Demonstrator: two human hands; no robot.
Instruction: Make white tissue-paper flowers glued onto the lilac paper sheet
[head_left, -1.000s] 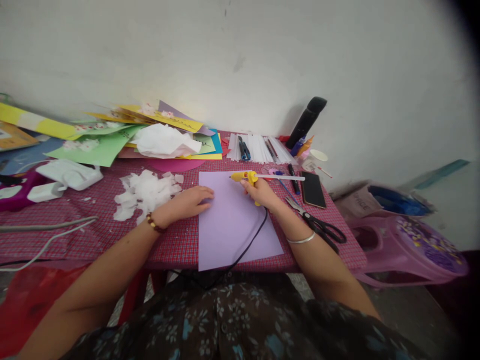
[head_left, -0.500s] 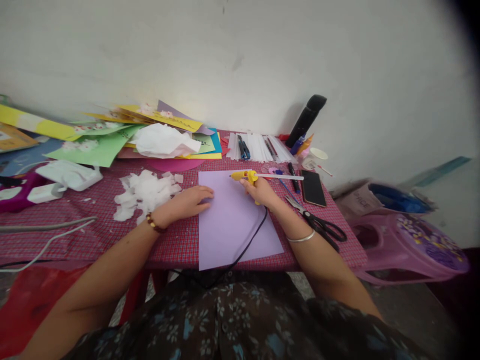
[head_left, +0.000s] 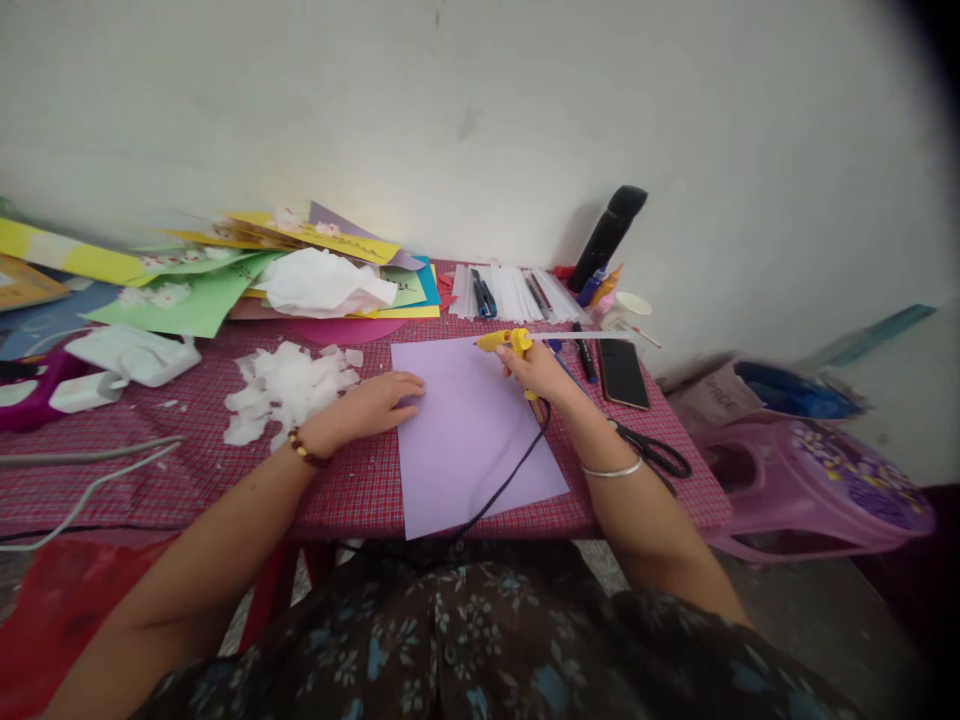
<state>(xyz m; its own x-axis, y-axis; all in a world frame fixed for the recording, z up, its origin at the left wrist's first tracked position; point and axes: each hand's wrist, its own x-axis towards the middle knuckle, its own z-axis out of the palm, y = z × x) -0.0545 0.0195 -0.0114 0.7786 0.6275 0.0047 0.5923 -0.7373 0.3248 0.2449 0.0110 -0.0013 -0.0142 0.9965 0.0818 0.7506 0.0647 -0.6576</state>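
Trailing from the near edge of the table (head_left: 352,508), a black cord (head_left: 504,482) crosses the lower part of a purple sheet (head_left: 457,450), which lies flat in front of the person. Scissors (head_left: 654,454) lie beside the right forearm. The left hand (head_left: 382,403) rests over the sheet's left edge, fingers loosely extended, thumb slightly apart, gripping nothing; white paper scraps (head_left: 289,388) lie just beyond its wrist. The right hand (head_left: 541,374) is wrapped around a yellow glue gun (head_left: 495,340), its nozzle pointing left over the sheet's far part; whether the tip touches paper, I cannot tell. No glue shows there. The step seems to be positioning the gun for gluing; the next move probably calls for a steady nozzle, a measured squeeze and light left-hand pressure on the sheet. Farther back lie coloured cards (head_left: 206,297) and translucent sticks (head_left: 514,295), before a pale wall (head_left: 480,130).
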